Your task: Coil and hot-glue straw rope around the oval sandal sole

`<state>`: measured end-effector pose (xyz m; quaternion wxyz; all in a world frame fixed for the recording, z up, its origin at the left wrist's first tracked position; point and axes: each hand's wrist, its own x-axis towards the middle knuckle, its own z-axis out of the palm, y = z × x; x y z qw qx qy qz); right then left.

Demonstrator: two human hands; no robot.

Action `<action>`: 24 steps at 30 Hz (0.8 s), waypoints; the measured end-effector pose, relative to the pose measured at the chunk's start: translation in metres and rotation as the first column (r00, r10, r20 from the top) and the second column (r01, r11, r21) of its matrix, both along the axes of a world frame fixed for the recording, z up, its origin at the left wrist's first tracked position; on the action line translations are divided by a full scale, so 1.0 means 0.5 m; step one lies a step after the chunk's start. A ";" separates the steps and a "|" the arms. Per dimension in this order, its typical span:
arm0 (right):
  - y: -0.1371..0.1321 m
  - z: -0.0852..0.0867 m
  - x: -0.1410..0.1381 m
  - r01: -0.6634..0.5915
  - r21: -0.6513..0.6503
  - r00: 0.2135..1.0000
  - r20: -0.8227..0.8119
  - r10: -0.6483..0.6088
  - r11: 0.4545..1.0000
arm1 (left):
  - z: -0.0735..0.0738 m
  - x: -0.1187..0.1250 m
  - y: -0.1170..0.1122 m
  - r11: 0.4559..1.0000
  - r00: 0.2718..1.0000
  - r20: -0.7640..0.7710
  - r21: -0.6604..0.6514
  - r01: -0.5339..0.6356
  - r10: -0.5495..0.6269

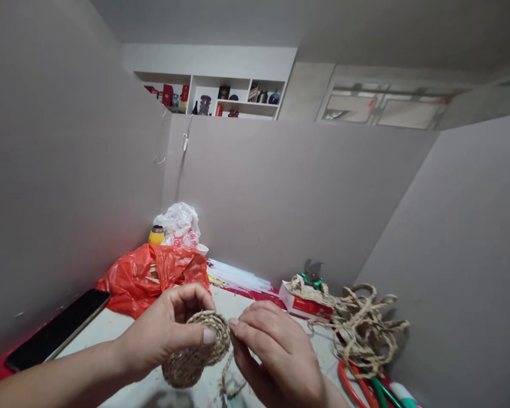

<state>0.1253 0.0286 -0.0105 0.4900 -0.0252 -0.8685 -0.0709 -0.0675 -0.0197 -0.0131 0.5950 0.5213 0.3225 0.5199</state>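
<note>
Worktop (110, 334), white, walled by grey partitions. Red plastic bag (153, 277), crumpled at the far left corner; white bag (178, 224) behind it. Loose twine tangle (361, 326), heaped toward the right edge, partly over a red-and-white box (304, 306). Phone (57, 331), dark, flat along the left edge. Left hand (165, 328), at the near edge: fingers curled behind the rim of a woven twine coil (195, 357), thumb pressed across its front, clamping it upright above the worktop. Right hand (276, 351), fingers bent close together, tips meeting the coil's right edge; whether they pinch a strand cannot be told.
</note>
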 end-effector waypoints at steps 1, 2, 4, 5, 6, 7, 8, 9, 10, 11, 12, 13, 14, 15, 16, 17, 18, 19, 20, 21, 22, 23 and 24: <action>0.000 -0.002 0.002 0.005 0.006 1.000 0.004 -0.005 1.000 | -0.003 0.001 0.000 1.000 1.000 -0.001 -0.001 -0.005 0.005; 0.001 -0.002 0.003 0.013 0.007 1.000 0.009 -0.013 1.000 | -0.005 0.002 0.000 1.000 1.000 -0.003 0.000 -0.010 0.010; 0.000 -0.003 0.004 0.028 0.001 1.000 0.003 -0.028 1.000 | -0.009 0.004 0.001 1.000 1.000 -0.004 0.006 -0.023 0.023; 0.000 -0.002 0.004 0.034 -0.009 0.999 0.002 -0.034 0.999 | -0.010 0.005 0.001 1.000 1.000 -0.005 0.009 -0.029 0.029; -0.001 -0.002 0.003 0.036 -0.021 0.999 0.000 -0.036 0.999 | -0.011 0.005 0.002 0.999 0.999 -0.004 0.010 -0.032 0.033; -0.002 -0.001 0.003 0.031 -0.035 1.000 0.002 -0.031 0.999 | -0.012 0.006 0.003 0.999 0.999 -0.001 0.009 -0.036 0.036; -0.004 0.000 0.002 0.019 -0.053 1.000 0.004 -0.019 0.998 | -0.012 0.006 0.003 0.999 0.999 0.002 0.008 -0.040 0.040; -0.006 0.000 0.001 0.006 -0.075 1.000 0.007 -0.006 0.997 | -0.012 0.007 0.003 0.999 0.999 0.008 0.004 -0.045 0.045; -0.008 0.001 0.001 -0.003 -0.103 1.000 0.002 0.003 0.995 | -0.012 0.007 0.003 0.999 0.999 0.018 0.000 -0.049 0.049; -0.010 0.001 0.001 -0.012 -0.133 1.000 -0.007 0.011 0.991 | -0.011 0.007 0.003 0.998 0.998 0.031 -0.005 -0.055 0.055; -0.012 0.001 0.000 -0.023 -0.158 0.999 -0.027 0.019 0.987 | -0.010 0.007 0.002 0.998 0.997 0.047 -0.009 -0.061 0.062; -0.014 0.001 0.000 -0.039 -0.175 0.998 -0.049 0.031 0.984 | -0.008 0.007 0.001 0.998 0.996 0.065 -0.012 -0.064 0.065; -0.015 0.000 -0.001 -0.055 -0.183 0.997 -0.071 0.042 0.982 | -0.007 0.007 0.000 0.998 0.994 0.084 -0.016 -0.066 0.067; -0.015 0.000 -0.001 -0.066 -0.183 0.995 -0.085 0.051 0.981 | -0.005 0.008 -0.001 0.998 0.993 0.101 -0.021 -0.066 0.068; -0.015 -0.002 -0.002 -0.069 -0.180 0.994 -0.095 0.053 0.981 | -0.004 0.008 -0.001 0.998 0.991 0.117 -0.027 -0.063 0.066; -0.014 -0.003 -0.002 -0.060 -0.171 0.994 -0.097 0.044 0.983 | -0.003 0.008 -0.002 0.998 0.989 0.132 -0.036 -0.058 0.063; -0.012 -0.005 -0.002 -0.043 -0.154 0.995 -0.100 0.027 0.987 | -0.002 0.008 -0.002 0.998 0.988 0.146 -0.046 -0.051 0.057; -0.010 -0.006 -0.002 -0.018 -0.134 0.996 -0.095 0.005 0.991 | -0.002 0.009 -0.003 0.997 0.986 0.159 -0.057 -0.047 0.055; -0.008 -0.008 -0.001 0.005 -0.099 0.996 -0.083 -0.013 0.995 | -0.001 0.009 -0.003 0.997 0.984 0.169 -0.070 -0.043 0.055; -0.006 -0.010 -0.001 0.028 -0.057 0.997 -0.068 -0.032 0.998 | -0.001 0.010 -0.003 0.996 0.983 0.175 -0.082 -0.038 0.052; -0.004 -0.011 0.000 0.052 -0.012 0.997 -0.050 -0.052 0.999 | 0.000 0.010 -0.003 0.995 0.983 0.178 -0.095 -0.034 0.050; -0.002 -0.012 0.001 0.074 0.031 0.997 -0.028 -0.074 0.997 | 0.000 0.011 -0.003 0.994 0.983 0.179 -0.109 -0.028 0.047; -0.001 -0.013 0.002 0.097 0.067 0.995 -0.005 -0.097 0.993 | 0.000 0.011 -0.003 0.992 0.982 0.182 -0.124 -0.020 0.043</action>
